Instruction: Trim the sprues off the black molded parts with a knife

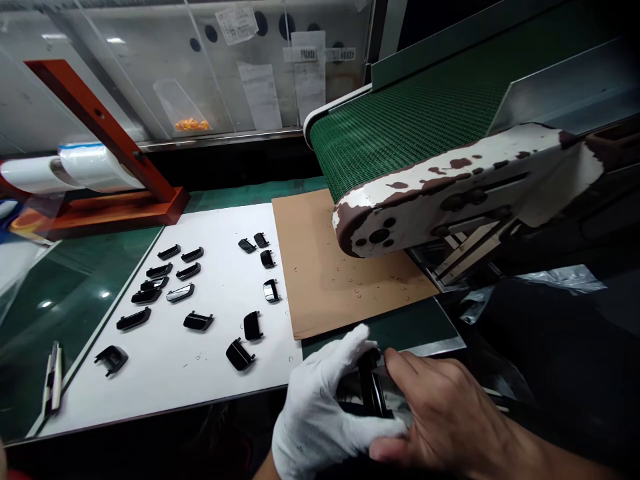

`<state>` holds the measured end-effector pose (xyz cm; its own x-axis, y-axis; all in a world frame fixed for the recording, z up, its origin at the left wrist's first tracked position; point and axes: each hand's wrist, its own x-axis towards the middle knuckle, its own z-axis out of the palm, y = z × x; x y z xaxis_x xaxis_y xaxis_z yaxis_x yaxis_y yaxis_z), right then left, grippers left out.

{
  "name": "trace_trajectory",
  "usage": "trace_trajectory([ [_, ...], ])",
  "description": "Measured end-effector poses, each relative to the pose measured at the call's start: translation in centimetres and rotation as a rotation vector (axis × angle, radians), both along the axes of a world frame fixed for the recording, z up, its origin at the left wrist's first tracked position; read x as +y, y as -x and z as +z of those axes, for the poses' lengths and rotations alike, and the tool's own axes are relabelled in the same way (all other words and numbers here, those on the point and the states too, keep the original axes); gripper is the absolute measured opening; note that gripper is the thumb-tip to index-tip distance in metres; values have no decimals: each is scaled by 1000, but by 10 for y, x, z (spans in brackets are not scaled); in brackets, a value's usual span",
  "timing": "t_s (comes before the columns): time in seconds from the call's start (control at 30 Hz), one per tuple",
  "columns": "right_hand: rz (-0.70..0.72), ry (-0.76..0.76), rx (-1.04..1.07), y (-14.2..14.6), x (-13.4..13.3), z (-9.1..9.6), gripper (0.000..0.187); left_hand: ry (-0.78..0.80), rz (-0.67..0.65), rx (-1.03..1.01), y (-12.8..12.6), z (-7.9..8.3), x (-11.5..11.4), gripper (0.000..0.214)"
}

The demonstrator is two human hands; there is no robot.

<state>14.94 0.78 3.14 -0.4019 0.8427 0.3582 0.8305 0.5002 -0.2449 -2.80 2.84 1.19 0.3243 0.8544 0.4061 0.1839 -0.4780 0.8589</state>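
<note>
My left hand [325, 403], in a white glove, grips a glossy black plastic part [371, 387] between thumb and fingers, in front of the table's near edge. Against the same part is my bare right hand [440, 403], its fingers bent and closed. A pale, shiny sliver shows by the right fingertips; what it is I cannot make out. On the white sheet [220, 360] to the left lie several similar black parts, among them a curved one [240, 355] and a slimmer one [199, 321].
Brown cardboard [320, 287] with small curled shavings lies beside the sheet. Above it juts a green conveyor belt [410, 133] with a chipped white frame. An orange stand [107, 133] with rolls [95, 167] stands back left. A utility knife [52, 380] lies at the left.
</note>
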Motion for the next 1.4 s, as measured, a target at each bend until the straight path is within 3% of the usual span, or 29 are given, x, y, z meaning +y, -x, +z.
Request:
trace_trajectory([
  [0.2,19,-12,9,-2,0,-2,82,-35,0,13,-2,-1,0,76],
  [0.57,29,-64,-31,-4,-2,-7,78,53,20,-4,-5,-7,-1,78],
  [0.87,71,-26,-24,-4,-4,-9,72,194,2,-40,-5,-20,-4,81],
  [1.03,98,23,184,1,-5,-11,67,416,-32,-216,-10,-24,-7,81],
  [1.2,-57,-109,454,14,-10,-11,53,546,-108,-497,-17,-21,-8,86],
  [1.4,-392,21,733,32,-32,-12,40,559,-78,-503,-15,-24,-6,84],
])
